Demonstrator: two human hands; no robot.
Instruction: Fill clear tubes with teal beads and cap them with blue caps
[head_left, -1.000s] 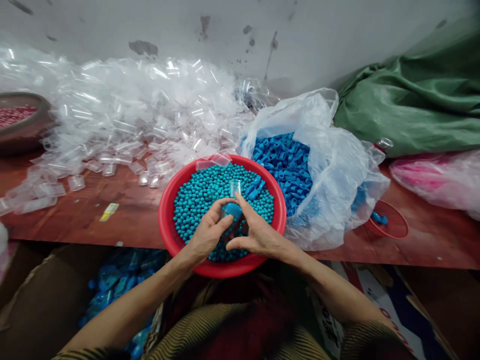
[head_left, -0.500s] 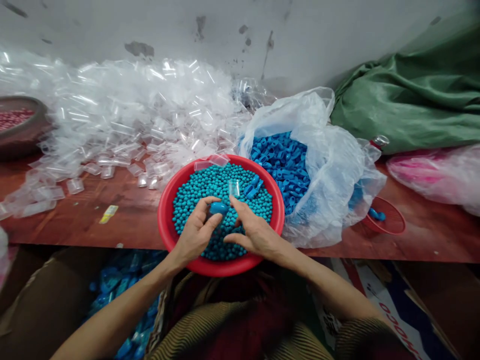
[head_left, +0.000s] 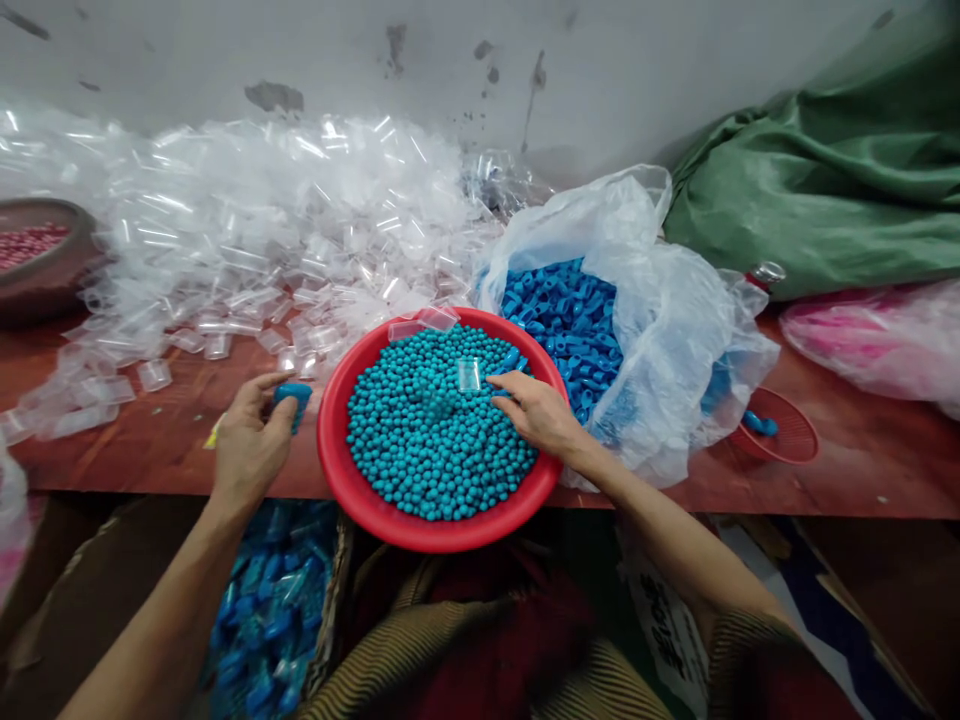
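My left hand [head_left: 255, 430] is closed around a small blue capped container [head_left: 293, 402], held above the table left of the bowl. In the red bowl [head_left: 442, 535] lies a bed of teal beads [head_left: 427, 450]. Over the bowl's right side, my right hand [head_left: 538, 412] has its thumb and forefinger closed at a blue plastic cap, mostly hidden by the fingers. Just beyond them, another blue plastic cap [head_left: 513, 358] rests on the beads. Beside the fingertips a short clear plastic tube [head_left: 469, 375] lies on the beads.
A large heap of clear tubes [head_left: 285, 220] covers the table's back left. Right of the bowl stands a plastic bag [head_left: 660, 330] of blue caps [head_left: 562, 320]. A small red basket [head_left: 787, 435] is farther right. Below the table edge, a box holds blue filled pieces [head_left: 274, 610].
My left hand has moved left, out of the bowl, with the blue container. My right hand has shifted slightly right to the blue caps on the beads.
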